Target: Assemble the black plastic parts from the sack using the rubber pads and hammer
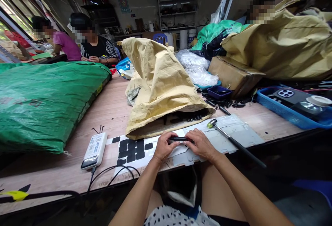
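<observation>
Both hands are closed on one slim black rod (178, 138), shaped like a pen, held level above the table's front edge. My left hand (164, 146) grips its left end between thumb and fingers. Around the right end my right hand (199, 144) is wrapped, hiding that tip. Just beyond the hands lies the open mouth of a yellowish woven sack (160, 91), with dark pieces inside it. Beneath the hands is a white sheet with black rounded squares (131, 150). To the right, a small hammer (228, 136) with a yellow-green tip rests on a grey board (241, 132).
A white power bank (94, 150) with a black cable stands left, near a bulging green sack (46, 105). At right are loose black pieces (224, 110), a dark blue tray (219, 92), a cardboard box (233, 73) and a blue basket (287, 115). Other people sit beyond.
</observation>
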`<action>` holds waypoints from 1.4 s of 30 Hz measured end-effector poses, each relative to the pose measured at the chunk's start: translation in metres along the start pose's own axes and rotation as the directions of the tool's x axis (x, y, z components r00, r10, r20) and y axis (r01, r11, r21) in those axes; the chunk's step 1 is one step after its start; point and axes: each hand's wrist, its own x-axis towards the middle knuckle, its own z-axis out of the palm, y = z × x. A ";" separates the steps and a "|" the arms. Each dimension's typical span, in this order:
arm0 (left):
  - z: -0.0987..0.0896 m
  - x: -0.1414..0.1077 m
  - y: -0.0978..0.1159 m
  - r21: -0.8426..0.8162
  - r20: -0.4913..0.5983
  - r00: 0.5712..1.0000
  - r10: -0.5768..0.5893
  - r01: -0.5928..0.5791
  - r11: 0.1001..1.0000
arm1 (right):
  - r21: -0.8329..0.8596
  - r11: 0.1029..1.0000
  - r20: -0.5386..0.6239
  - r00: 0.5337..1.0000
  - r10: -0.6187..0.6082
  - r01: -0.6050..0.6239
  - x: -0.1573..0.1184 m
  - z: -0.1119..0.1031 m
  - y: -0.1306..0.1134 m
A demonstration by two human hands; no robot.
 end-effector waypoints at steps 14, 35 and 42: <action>0.006 0.001 0.005 0.265 0.099 0.991 0.087 -0.111 0.958 | -0.061 0.996 -0.046 0.997 -0.065 0.063 -0.004 0.009 -0.002; 0.003 -0.001 0.010 0.260 0.124 0.992 0.004 -0.036 0.965 | 0.108 0.991 -0.043 0.996 -0.079 0.083 0.001 0.002 -0.004; 0.001 0.000 0.012 0.300 0.183 0.983 0.025 -0.080 0.950 | 0.054 0.997 -0.021 0.998 -0.054 0.055 0.000 -0.009 0.011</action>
